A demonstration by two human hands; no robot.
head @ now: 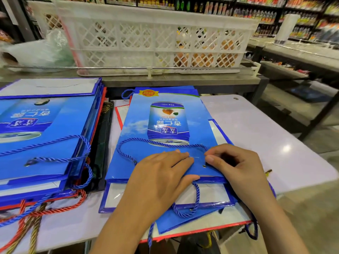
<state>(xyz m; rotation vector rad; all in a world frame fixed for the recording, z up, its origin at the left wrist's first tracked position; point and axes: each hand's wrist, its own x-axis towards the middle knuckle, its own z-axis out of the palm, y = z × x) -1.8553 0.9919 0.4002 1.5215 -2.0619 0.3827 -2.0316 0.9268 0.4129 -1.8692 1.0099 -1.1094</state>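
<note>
A flat blue paper gift bag point(135, 129) printed with a drink can lies on top of a small pile in the middle of the white table point(256, 129). Its blue rope handle point(126, 143) loops across its near end. My left hand point(161, 178) lies flat on the bag's near edge, fingers straight, thumb over the edge. My right hand point(236, 164) has curled fingers and pinches the rope handle beside a metal eyelet point(204, 166). More flat bags lie under this one.
A thick stack of flat blue and red bags point(45, 143) with rope handles fills the table's left side. Behind it stands a white lattice crate point(146, 39) with round fruit on a grey counter. Shop shelves run along the back and right.
</note>
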